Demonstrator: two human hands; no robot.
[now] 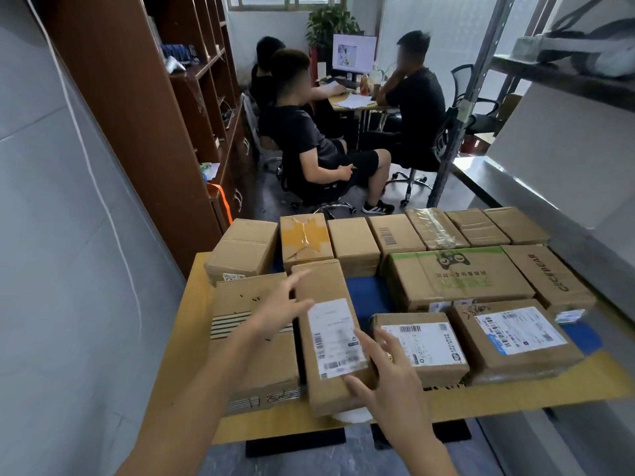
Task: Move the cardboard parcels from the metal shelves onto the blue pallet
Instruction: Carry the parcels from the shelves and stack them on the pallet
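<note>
Both hands are spread, fingers straight and apart, gripping nothing. The left hand (281,310) hovers at the left edge of a long cardboard parcel (326,290), the right hand (388,369) at its near right corner; I cannot tell whether either touches it. The parcel is matte brown with a white printed label and lies on the blue pallet (364,293), between a striped box (254,355) and a smaller labelled box (422,345). Taped boxes (350,242) fill the back row. A tan cardboard sheet (182,338) lines the pallet's edge. Beyond, three seated people (302,139) face a monitor (354,53), with brown wooden shelving (137,97) to one side and a grey metal shelf post (460,108) to the other.
</note>
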